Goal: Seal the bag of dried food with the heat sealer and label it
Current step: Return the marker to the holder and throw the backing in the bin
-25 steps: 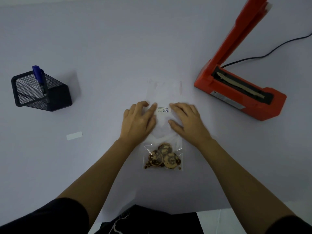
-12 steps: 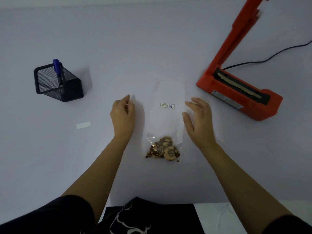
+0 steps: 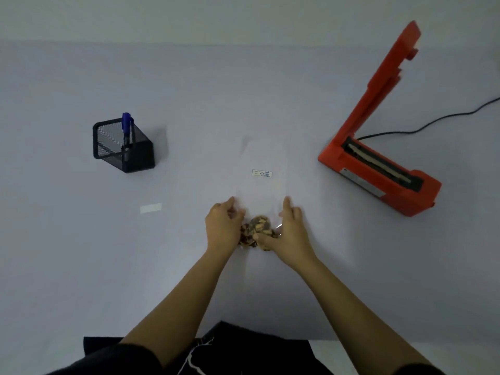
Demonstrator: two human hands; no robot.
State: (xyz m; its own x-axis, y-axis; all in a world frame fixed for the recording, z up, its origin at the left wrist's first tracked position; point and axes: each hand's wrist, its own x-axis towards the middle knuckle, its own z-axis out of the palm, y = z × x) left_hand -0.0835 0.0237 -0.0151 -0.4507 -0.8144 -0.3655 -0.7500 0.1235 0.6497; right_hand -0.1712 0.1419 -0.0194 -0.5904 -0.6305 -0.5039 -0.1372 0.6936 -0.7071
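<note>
Bag (image 3: 263, 185) lies flat, both hands' fingers (image 3: 232, 209) gripping its near side edges.

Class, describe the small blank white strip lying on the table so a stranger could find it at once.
Start at the black mesh pen holder on the left of the table. Come toward the person and slightly right: the blank white strip lies flat there, left of the left hand. Unlike the printed label on the clear bag, it carries no visible writing and lies alone.
</note>
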